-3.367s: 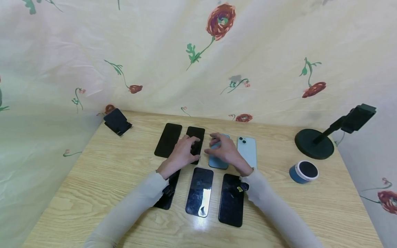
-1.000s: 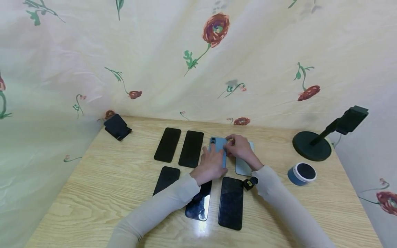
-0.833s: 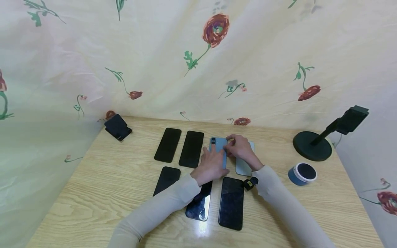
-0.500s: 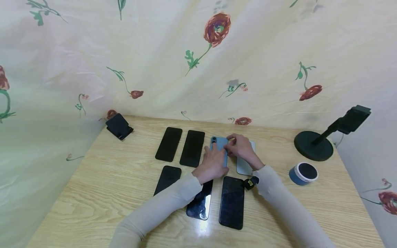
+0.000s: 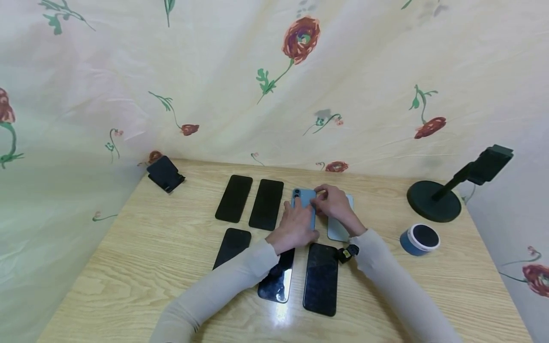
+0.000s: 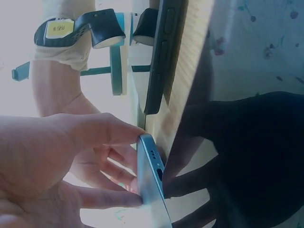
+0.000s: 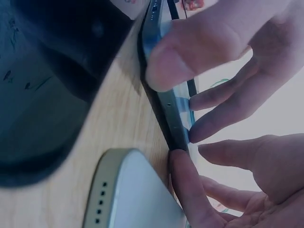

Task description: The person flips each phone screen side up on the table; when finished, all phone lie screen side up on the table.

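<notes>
My left hand (image 5: 295, 225) lies across the back of a blue smartphone (image 5: 306, 194), which rests camera side up on the wooden table. Its fingers are spread and fairly straight, and its thumb touches the phone's edge near the bottom corner in the left wrist view. At the phone's right side is my right hand (image 5: 335, 205), with thumb and bent index finger pinching the edge near the top corner. A pale blue smartphone (image 5: 337, 231) sits partly under the right hand. To the left lie two black smartphones, one far left (image 5: 234, 199) and one nearer (image 5: 266, 205).
In the front row are a left black phone (image 5: 231, 245), a glossy middle phone (image 5: 274, 286) and a right black phone (image 5: 320, 281). A folded black stand (image 5: 165, 174) is at back left. On the right stand a round-based holder (image 5: 434, 200) and a blue-white tub (image 5: 419, 239).
Since 3.4 seconds ago, my left hand has moved right, from above a black phone onto the blue phone. My right hand has shifted right to that phone's edge. Over the last second both stay nearly still.
</notes>
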`<state>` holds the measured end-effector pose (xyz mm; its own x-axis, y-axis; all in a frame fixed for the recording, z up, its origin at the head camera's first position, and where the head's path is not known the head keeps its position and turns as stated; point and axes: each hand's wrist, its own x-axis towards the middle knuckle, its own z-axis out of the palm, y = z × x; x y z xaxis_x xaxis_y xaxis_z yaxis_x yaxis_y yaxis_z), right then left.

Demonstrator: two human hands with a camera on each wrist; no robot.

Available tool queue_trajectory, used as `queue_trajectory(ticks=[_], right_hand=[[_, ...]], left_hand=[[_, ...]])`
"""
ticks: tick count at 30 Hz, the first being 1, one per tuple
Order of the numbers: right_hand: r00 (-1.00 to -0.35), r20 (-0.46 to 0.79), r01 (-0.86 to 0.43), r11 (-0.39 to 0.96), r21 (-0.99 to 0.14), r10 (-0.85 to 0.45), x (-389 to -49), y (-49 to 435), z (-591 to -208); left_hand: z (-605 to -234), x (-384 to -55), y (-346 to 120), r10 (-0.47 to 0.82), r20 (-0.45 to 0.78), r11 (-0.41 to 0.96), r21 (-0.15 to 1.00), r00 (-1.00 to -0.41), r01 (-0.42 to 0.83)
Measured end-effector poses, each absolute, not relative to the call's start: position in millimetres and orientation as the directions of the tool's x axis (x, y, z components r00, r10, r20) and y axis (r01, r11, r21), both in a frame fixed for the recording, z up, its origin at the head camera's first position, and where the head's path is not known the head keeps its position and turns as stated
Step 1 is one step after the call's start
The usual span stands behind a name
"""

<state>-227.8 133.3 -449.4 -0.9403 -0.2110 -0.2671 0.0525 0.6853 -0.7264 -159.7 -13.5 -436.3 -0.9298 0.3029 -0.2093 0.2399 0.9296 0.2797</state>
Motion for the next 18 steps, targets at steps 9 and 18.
queue_trajectory(ticks=[9,18], right_hand=[[-0.946,-0.249,0.088,0.572,-0.816,-0.209,-220.8,137.9,-445.5],[-0.956,-0.235,0.123,0.485,-0.866,-0.177,-215.3,139.1,-442.8]], left_hand=[[-430.4,-161.4,-22.0,0.348,-0.213,0.883,0.4,-0.913,0.243],[-430.6,-163.2,-32.1,0.345,-0.254,0.815,0.559,-0.904,0.153]])
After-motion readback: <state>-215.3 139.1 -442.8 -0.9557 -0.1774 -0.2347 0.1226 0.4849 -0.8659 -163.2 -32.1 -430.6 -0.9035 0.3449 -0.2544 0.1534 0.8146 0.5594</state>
